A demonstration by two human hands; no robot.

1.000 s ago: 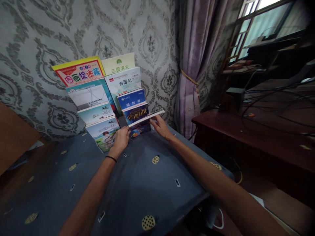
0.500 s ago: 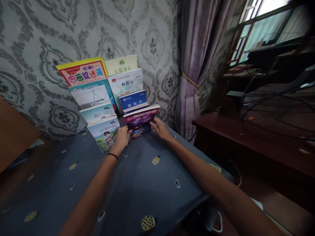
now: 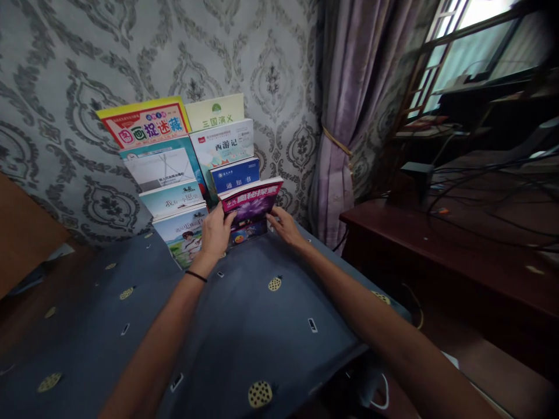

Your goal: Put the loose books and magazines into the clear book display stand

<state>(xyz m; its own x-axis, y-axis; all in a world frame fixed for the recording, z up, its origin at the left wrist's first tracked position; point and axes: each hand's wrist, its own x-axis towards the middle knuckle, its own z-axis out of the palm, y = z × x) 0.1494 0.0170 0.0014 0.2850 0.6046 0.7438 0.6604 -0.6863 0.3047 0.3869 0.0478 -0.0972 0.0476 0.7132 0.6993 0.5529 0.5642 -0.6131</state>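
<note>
A purple magazine [image 3: 253, 205] stands at the front of the right-hand row of books, tilted back. My left hand [image 3: 216, 231] grips its left edge, thumb across the cover and fingers hidden behind. On its right edge my right hand [image 3: 283, 226] closes, fingertips at the lower side. Below the magazine shows a dark cover [image 3: 248, 234] with a yellow round figure. Right behind it rise a blue booklet [image 3: 236, 174], a white book [image 3: 225, 142] and a pale green book [image 3: 216, 113]. Left of my left hand stands a book with a cartoon figure [image 3: 186, 238].
More books stand in the left row, among them a teal-white book [image 3: 172, 199] and a yellow-red picture book [image 3: 146, 125]. The blue cloth [image 3: 236, 326] covers the table. A purple curtain [image 3: 338, 116] hangs behind, with a dark red desk [image 3: 393, 238] and cables at right.
The purple magazine has risen slightly and shows more of its cover. My left hand has moved up along its left edge; my right hand stays at the right edge.
</note>
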